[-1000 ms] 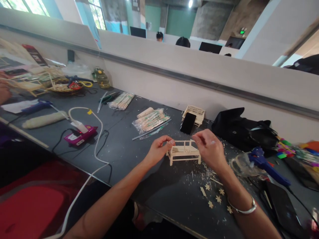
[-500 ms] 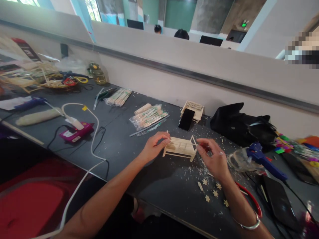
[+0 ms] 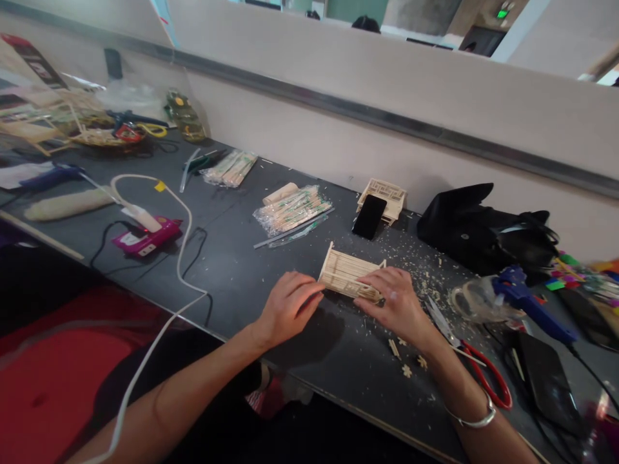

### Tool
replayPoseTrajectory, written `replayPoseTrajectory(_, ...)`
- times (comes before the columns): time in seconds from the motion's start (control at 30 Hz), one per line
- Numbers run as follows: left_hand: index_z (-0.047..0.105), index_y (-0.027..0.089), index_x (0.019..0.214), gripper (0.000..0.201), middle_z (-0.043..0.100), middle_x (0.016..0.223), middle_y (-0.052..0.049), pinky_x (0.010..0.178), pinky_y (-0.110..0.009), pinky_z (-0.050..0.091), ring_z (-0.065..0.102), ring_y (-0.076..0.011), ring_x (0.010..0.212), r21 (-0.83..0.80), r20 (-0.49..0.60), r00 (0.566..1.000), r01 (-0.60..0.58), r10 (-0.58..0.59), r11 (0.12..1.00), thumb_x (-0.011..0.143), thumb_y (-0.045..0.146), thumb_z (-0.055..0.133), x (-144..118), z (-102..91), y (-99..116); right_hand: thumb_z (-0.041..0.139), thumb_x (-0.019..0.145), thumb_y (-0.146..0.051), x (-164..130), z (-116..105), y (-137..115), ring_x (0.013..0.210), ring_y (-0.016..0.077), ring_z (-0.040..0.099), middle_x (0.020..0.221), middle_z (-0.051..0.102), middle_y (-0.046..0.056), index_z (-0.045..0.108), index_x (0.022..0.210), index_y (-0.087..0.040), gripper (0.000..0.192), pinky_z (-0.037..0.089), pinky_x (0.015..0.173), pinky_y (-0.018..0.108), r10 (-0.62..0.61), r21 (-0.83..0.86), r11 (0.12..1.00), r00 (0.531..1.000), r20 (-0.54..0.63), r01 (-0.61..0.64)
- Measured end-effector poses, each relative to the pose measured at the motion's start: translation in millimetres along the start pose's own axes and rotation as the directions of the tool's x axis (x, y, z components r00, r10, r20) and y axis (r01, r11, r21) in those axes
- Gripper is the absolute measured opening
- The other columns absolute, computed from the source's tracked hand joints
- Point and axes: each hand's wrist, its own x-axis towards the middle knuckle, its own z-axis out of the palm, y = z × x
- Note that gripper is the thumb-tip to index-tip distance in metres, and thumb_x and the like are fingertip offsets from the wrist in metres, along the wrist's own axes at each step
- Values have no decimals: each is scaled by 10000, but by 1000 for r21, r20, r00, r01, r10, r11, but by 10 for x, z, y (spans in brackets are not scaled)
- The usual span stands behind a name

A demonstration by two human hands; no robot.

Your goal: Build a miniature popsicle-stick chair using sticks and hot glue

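A miniature bench (image 3: 344, 271) made of pale wooden sticks is on the dark table between my hands. Its slatted surface faces up, and a small lattice piece shows near its right front. My left hand (image 3: 290, 308) has thumb and forefinger pinched together at the bench's left front corner. Over the right end curls my right hand (image 3: 395, 301), fingers on top and thumb at the front edge, covering that end. Small wooden flower shapes (image 3: 407, 371) and short sticks (image 3: 394, 349) lie below my right hand.
Red-handled scissors (image 3: 488, 377) lie beside my right forearm. A blue glue gun (image 3: 520, 296) rests by a clear jar (image 3: 476, 299). Behind the bench are a phone (image 3: 369, 216), another stick model (image 3: 387, 196), bagged sticks (image 3: 297, 209) and a black bag (image 3: 483, 232). A white cable (image 3: 181, 270) crosses the left side.
My hands, earlier at either end of a thin stick across the bench, have come lower and closer together. The bench's slatted surface shows more fully. The view has tilted down, uncovering the scissors' blades.
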Motion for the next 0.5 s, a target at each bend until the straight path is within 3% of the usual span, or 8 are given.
replayPoseTrajectory(0.07, 639, 174, 1113, 199, 716, 810, -45, 659, -256, 537, 669, -148, 694, -9, 51, 998, 24, -24, 1000, 981, 231, 502, -83, 79, 51, 661, 873, -308, 5, 39, -12, 864, 226, 659, 883, 759, 42, 701, 918, -237, 93, 372, 822, 373, -6, -7, 1000, 999, -43, 5)
replayPoseTrajectory(0.13, 631, 168, 1161, 260, 753, 873, -59, 668, -253, 551, 703, -155, 714, -41, 116, 989, 92, -87, 995, 1002, 288, 463, -118, 163, 85, 650, 884, -298, 13, 69, -27, 830, 216, 648, 849, 753, 39, 703, 863, -231, 89, 351, 809, 368, -9, -4, 1000, 997, -80, 9)
replayPoseTrajectory(0.3, 633, 188, 1214, 309, 730, 687, 7, 588, -237, 520, 658, -148, 550, -108, 337, 875, 403, -348, 909, 962, 330, 523, -3, 295, 146, 621, 908, -291, 29, 109, -52, 797, 199, 619, 794, 738, 26, 693, 798, -230, 145, 323, 806, 359, 28, 21, 999, 994, -103, -26)
replayPoseTrajectory(0.5, 695, 182, 1066, 218, 617, 521, 61, 544, -193, 454, 578, -108, 473, -309, 400, 804, 571, -440, 761, 922, 274, 560, 148, 403, 187, 620, 908, -272, 40, 124, -51, 772, 192, 600, 733, 714, 7, 688, 771, -234, 158, 304, 801, 355, 31, 27, 999, 995, -94, -29)
